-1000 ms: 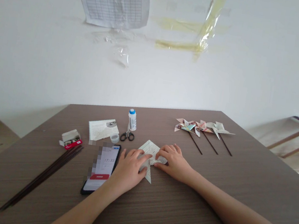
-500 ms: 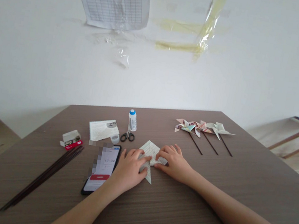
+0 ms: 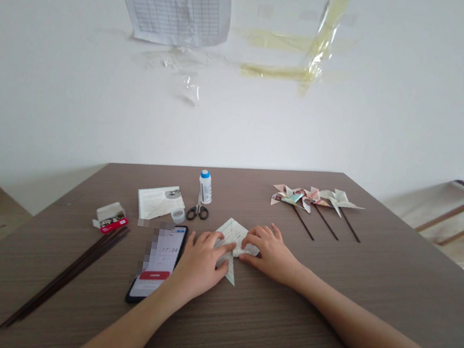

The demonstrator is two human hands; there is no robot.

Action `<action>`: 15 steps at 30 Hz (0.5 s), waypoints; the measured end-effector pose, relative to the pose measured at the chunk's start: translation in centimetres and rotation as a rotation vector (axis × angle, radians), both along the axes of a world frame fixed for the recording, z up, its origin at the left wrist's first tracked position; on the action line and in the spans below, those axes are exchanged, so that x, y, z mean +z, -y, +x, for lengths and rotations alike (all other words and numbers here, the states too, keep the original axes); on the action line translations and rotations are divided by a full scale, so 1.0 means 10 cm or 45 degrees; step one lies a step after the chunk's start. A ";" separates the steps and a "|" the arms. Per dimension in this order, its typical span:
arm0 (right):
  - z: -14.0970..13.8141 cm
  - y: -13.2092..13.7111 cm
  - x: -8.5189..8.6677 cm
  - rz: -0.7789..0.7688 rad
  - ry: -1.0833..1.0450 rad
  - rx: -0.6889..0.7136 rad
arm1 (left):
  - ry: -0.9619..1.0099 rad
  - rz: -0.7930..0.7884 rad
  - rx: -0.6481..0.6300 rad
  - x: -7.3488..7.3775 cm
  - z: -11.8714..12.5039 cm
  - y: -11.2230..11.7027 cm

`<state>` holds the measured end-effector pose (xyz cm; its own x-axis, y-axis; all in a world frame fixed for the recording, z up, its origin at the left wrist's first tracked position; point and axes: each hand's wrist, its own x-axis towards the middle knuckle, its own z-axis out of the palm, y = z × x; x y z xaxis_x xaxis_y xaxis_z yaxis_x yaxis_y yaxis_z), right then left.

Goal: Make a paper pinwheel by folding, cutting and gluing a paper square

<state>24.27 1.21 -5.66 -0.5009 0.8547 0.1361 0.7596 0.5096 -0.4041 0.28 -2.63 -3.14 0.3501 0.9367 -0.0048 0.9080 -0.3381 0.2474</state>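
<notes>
A sheet of printed pale paper [image 3: 230, 230], cut and folded into pointed flaps, lies on the table between my hands. My left hand [image 3: 201, 263] holds its left side down against the table, index finger and thumb on the paper. From the right, my right hand [image 3: 270, 253] has a curled flap between its bent fingers and thumb, close to the paper's middle. Fingers hide part of the folds. Three finished paper pinwheels, a multicoloured one [image 3: 288, 196], a pinkish one [image 3: 312, 197] and a pale one [image 3: 338, 200], lie on dark sticks at the back right.
Left of my hands lie a phone [image 3: 158, 262], a bundle of dark sticks [image 3: 68, 274] and an opened small red-and-white box [image 3: 111, 217]. Farther back are scissors [image 3: 198, 212], a white blue-capped bottle [image 3: 206, 187], a small clear cup [image 3: 177, 215] and a flat paper piece [image 3: 158, 202].
</notes>
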 end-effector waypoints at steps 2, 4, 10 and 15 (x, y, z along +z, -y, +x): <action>0.00 0.00 0.00 0.001 -0.001 0.001 | 0.008 0.013 -0.002 -0.02 -0.01 0.00; 0.00 0.00 0.00 0.003 -0.001 0.004 | 0.008 0.025 -0.008 -0.03 -0.01 -0.01; 0.01 0.01 0.01 0.011 -0.002 0.012 | -0.002 0.030 -0.008 -0.04 -0.01 -0.01; 0.01 0.02 0.01 0.011 -0.009 0.014 | 0.001 0.038 -0.014 -0.02 0.00 0.00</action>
